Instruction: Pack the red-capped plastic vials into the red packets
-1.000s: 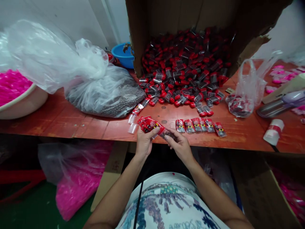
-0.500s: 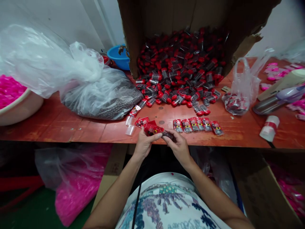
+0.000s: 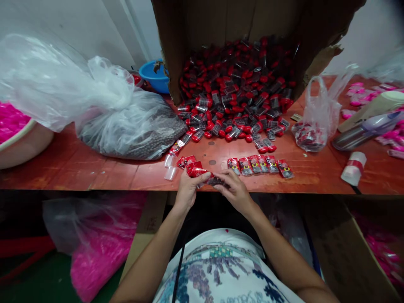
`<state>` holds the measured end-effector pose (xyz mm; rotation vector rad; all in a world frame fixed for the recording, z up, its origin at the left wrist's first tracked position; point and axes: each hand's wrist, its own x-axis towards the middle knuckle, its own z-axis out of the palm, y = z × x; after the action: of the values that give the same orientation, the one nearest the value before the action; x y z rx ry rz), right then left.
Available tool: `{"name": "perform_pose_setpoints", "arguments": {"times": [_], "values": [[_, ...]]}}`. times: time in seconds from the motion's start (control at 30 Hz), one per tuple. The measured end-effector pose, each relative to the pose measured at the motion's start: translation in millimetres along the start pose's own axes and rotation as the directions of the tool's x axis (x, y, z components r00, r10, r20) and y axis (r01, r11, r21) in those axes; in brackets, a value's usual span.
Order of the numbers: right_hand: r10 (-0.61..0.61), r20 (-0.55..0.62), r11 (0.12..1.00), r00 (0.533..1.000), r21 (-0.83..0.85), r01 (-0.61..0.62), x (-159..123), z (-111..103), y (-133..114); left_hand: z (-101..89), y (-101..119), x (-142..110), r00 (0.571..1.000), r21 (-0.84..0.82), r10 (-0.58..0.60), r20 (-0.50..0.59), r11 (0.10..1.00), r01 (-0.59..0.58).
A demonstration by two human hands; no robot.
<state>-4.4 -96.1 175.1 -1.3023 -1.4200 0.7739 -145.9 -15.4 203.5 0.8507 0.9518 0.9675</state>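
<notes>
At the table's front edge my left hand (image 3: 187,188) is closed on a red printed card (image 3: 195,169), thumb on top. Close beside it, my right hand (image 3: 235,189) pinches a small dark piece with a clear, shiny surface (image 3: 216,180). The card and the dark piece meet between my fingers; whether they are joined I cannot tell. More red cards (image 3: 186,160) lie just beyond my left hand, next to small clear plastic sleeves (image 3: 170,172). To the right of my hands, several red-and-dark printed packets (image 3: 259,164) lie in a row.
A cardboard box (image 3: 172,63) on its side spills red-capped clear containers (image 3: 233,92) onto the red table (image 3: 104,174). Left are a knotted bag of dark pieces (image 3: 135,130) and a basin (image 3: 34,141) of pink pieces. Right stand a small bag (image 3: 311,126) and a roll (image 3: 354,168).
The red card has tilted and shifted slightly within my left hand, and more of the dark piece shows between my hands. The whole view has moved a little; the packets lie as before.
</notes>
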Motion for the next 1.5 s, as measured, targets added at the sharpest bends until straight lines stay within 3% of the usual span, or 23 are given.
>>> {"name": "perform_pose_setpoints", "arguments": {"times": [0.2,0.33,0.4,0.47,0.53,0.63,0.77,0.83,0.97,1.1,1.23,1.33,1.43,1.5], "values": [[0.135,-0.041,0.978,0.990,0.164,-0.127,-0.5,1.7,-2.5,-1.1,2.8,-0.8,0.999,0.095,-0.011,0.053,0.995,0.006],[-0.087,-0.005,0.995,0.996,-0.044,0.086,3.3,-3.5,-5.4,0.1,1.0,5.7,0.996,0.044,0.084,-0.043,0.996,-0.082],[-0.120,-0.026,0.989,0.992,-0.092,0.117,5.6,-2.8,-4.7,5.5,-1.0,7.6,0.992,0.013,0.093,-0.080,0.996,-0.092],[-0.025,-0.127,1.000,0.992,-0.001,0.025,7.1,1.3,-1.8,12.7,-2.0,6.3,0.993,0.011,0.088,-0.073,0.996,-0.087],[0.159,-0.191,0.973,0.969,0.199,-0.121,7.1,6.6,2.1,18.9,-2.0,2.9,0.997,0.033,0.081,-0.012,0.996,-0.081],[0.307,-0.158,0.895,0.939,0.384,-0.228,3.6,10.2,6.1,22.7,-1.9,-1.6,0.994,0.024,0.062,0.090,0.998,-0.064],[0.173,-0.154,0.965,0.973,0.222,-0.137,-3.2,4.3,4.9,19.1,-3.4,-2.9,0.997,-0.041,0.079,0.021,0.996,-0.078],[0.120,-0.120,0.983,0.985,0.156,-0.101,-4.8,1.1,2.7,17.1,-4.5,-3.6,0.998,-0.030,0.054,0.037,0.998,-0.053],[0.106,-0.075,0.986,0.991,0.134,-0.096,-3.7,-1.9,-0.4,15.7,-6.3,-5.7,0.990,-0.007,-0.065,0.123,0.998,0.067],[0.111,-0.030,0.982,0.993,0.156,-0.105,-1.9,-2.1,0.3,15.8,-9.2,-5.1,0.992,-0.013,-0.062,0.112,0.998,0.064],[0.125,-0.144,0.986,0.982,0.126,-0.107,-2.0,-0.1,4.3,18.7,-15.4,-3.0,0.985,-0.038,-0.074,0.157,0.996,0.081],[0.187,-0.218,0.979,0.958,0.121,-0.164,-2.9,-11.0,15.4,17.8,-19.0,2.1,0.980,-0.170,-0.157,0.124,0.969,0.177],[0.242,-0.414,0.965,0.877,0.010,-0.261,-5.5,-42.3,31.9,10.7,-20.4,10.0,0.969,-0.270,-0.241,0.050,0.931,0.245],[0.207,-0.540,0.910,0.816,-0.199,-0.363,-7.0,-66.0,39.2,5.5,-21.2,14.4,0.964,-0.294,-0.263,0.022,0.920,0.258]]}}
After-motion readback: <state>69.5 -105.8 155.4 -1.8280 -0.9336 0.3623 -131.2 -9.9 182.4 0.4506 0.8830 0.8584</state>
